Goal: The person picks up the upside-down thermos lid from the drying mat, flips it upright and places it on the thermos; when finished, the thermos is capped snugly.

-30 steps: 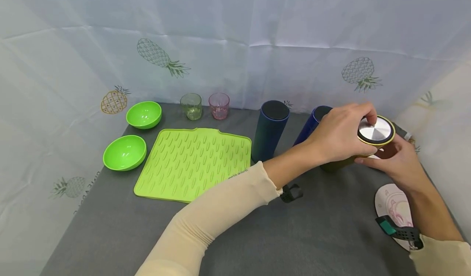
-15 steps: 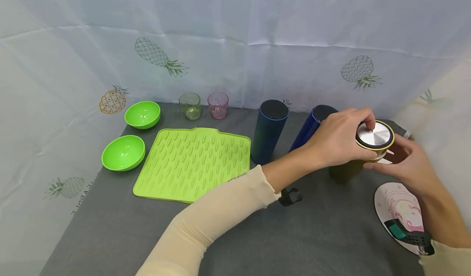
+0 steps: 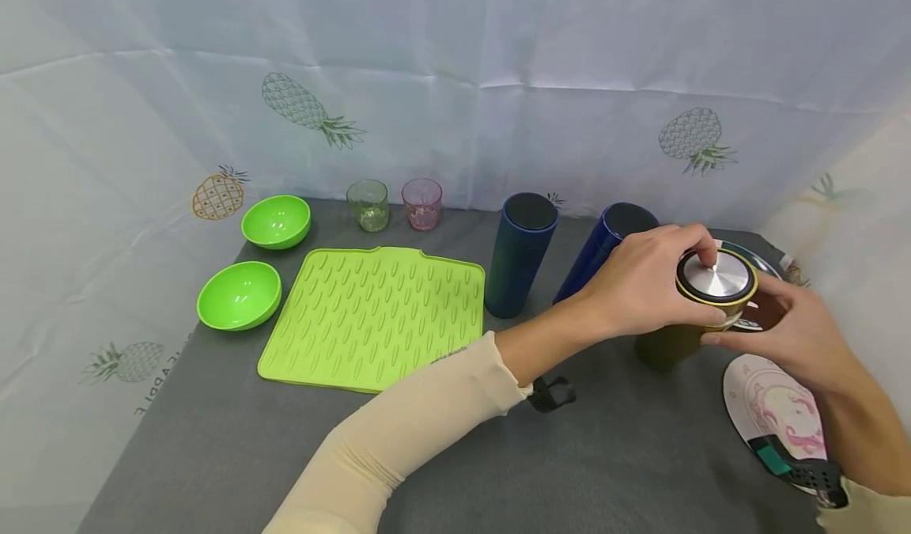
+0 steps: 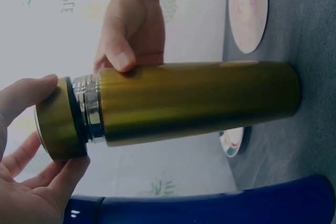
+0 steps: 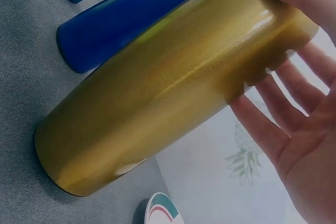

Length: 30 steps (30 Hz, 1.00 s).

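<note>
A gold vacuum flask [image 4: 199, 103] stands upright on the grey table at the right, its base [image 5: 68, 166] on the cloth. My left hand [image 3: 636, 285] grips its lid [image 3: 719, 277], thumb and fingers spread around the gold side, with one fingertip on the silver top. Below the lid the steel threaded neck [image 4: 89, 107] shows, so the lid sits raised on the flask. My right hand [image 3: 804, 328] holds the flask's upper body from the right, thumb on one side and fingers around the other. Most of the flask is hidden behind the left hand in the head view.
A blue flask [image 3: 591, 253] and a dark teal flask [image 3: 515, 269] stand left of the gold one. A round plate [image 3: 754, 257] lies behind, and an oval pink-patterned mat [image 3: 772, 403] in front. Further left are a green mat [image 3: 377, 320], two green bowls [image 3: 240, 297] and two small glasses [image 3: 423, 206].
Both hands, with the lid and flask top, have shifted slightly toward me in the head view. More of the round plate behind now shows. Both hands keep their holds.
</note>
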{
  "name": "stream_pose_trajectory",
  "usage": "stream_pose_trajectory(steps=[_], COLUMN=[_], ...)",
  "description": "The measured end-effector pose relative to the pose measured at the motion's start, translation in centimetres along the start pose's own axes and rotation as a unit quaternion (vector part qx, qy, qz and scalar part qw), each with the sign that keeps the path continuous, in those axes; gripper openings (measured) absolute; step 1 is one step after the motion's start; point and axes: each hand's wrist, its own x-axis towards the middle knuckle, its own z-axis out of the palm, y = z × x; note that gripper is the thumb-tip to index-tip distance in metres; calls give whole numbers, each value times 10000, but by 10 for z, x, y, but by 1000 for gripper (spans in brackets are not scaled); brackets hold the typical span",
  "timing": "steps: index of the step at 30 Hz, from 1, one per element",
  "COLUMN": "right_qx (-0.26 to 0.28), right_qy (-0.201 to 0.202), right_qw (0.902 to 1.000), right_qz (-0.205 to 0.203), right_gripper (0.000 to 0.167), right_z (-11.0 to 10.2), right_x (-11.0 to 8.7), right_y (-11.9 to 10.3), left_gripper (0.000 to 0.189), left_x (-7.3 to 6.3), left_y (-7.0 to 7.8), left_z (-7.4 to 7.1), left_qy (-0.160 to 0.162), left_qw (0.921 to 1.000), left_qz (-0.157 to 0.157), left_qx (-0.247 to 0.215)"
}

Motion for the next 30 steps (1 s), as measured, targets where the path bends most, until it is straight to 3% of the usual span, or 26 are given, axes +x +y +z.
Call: stream_pose_trajectory(steps=[3, 7, 13, 20, 23, 30], right_qx=[-83, 348, 23, 541, 755, 689], right_qy=[-56, -169, -180, -256, -279, -319], right_qw=[9999, 9992, 9997, 9982, 9967, 9971], right_qz=[76, 129, 181, 105, 61, 34], right_gripper=[86, 88, 91, 88, 85, 82], right_z=[0, 0, -2, -3, -3, -4], right_x=[1, 2, 1, 2, 1, 0], right_y=[0, 1, 2, 2, 3, 3], left_gripper=[49, 49, 52, 51, 50, 49], left_x=[0, -1, -1, 0, 1, 4], left_y=[-1, 1, 6, 11, 12, 13], left_z=[0, -1, 0, 0, 1, 5], left_qy=[14, -22, -26, -37, -44, -129], left_qw=[9999, 9996, 9988, 9973, 9967, 9965], left_qz=[-55, -133, -217, -301, -292, -121], left_qx=[106, 236, 436, 667, 753, 822])
